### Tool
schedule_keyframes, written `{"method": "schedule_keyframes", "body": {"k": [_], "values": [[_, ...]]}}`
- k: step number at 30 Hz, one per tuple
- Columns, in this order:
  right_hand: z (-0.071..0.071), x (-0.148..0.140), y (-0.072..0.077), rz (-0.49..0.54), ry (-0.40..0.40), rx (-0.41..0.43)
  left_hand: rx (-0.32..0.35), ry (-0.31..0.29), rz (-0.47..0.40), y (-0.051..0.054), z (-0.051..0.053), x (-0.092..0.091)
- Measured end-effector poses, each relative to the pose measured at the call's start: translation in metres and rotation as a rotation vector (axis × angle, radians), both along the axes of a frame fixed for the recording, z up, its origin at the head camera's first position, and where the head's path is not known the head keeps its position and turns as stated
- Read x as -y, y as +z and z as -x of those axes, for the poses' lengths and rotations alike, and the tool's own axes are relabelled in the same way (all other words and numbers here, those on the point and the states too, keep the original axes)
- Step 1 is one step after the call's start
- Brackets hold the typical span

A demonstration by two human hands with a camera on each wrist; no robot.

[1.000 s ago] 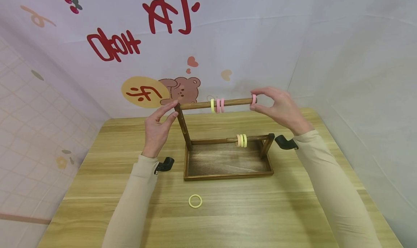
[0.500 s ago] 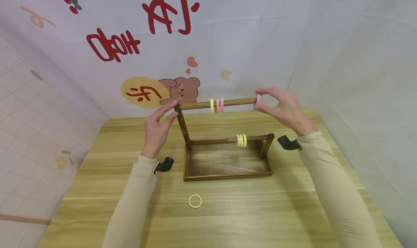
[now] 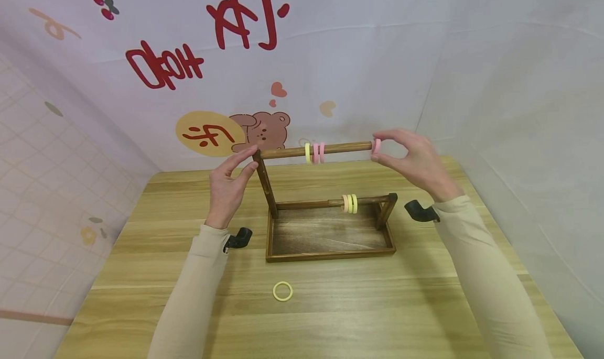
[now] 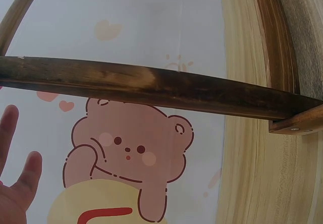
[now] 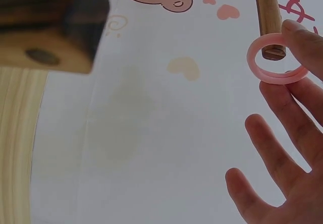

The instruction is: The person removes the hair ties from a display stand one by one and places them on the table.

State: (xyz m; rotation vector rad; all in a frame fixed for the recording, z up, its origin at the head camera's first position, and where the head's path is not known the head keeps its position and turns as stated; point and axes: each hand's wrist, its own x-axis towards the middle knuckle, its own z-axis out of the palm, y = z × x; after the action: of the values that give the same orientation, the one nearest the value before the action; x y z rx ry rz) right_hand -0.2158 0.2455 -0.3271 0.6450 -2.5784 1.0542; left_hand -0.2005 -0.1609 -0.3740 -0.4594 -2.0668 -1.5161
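Observation:
A wooden rack (image 3: 330, 254) with a tray base carries an upper rod (image 3: 346, 148) and a lower rod (image 3: 370, 199). My left hand (image 3: 225, 194) holds the top of the tall left post (image 3: 265, 183) between thumb and index finger. My right hand (image 3: 415, 157) pinches a pink ring (image 3: 376, 145) at the free end of the upper rod; in the right wrist view the rod's end shows through the ring (image 5: 254, 65). Midway along that rod hang a yellow ring (image 3: 308, 153) and two pink rings (image 3: 316, 153). Several yellow and peach rings (image 3: 350, 204) hang on the lower rod.
A loose yellow ring (image 3: 274, 291) lies flat on the wooden table (image 3: 354, 317) in front of the rack. Behind the table hangs a printed white cloth (image 3: 354, 60). The short right post (image 3: 386, 212) supports the lower rod.
My right hand has moved slightly right with the pink ring, from around the upper rod's end to just beyond its tip. My left hand and the rack have stayed still.

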Motion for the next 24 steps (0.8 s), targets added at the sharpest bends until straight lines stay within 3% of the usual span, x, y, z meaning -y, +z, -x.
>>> {"method": "schedule_keyframes", "body": {"k": [10,24], "values": [[-0.009,-0.001,0.001,0.023,0.003,-0.031,-0.004,0.002,-0.003,-0.001,0.001,0.0],[-0.026,0.003,-0.001,-0.002,0.059,-0.168,0.007,0.007,0.014,0.0,0.002,0.001]]}}
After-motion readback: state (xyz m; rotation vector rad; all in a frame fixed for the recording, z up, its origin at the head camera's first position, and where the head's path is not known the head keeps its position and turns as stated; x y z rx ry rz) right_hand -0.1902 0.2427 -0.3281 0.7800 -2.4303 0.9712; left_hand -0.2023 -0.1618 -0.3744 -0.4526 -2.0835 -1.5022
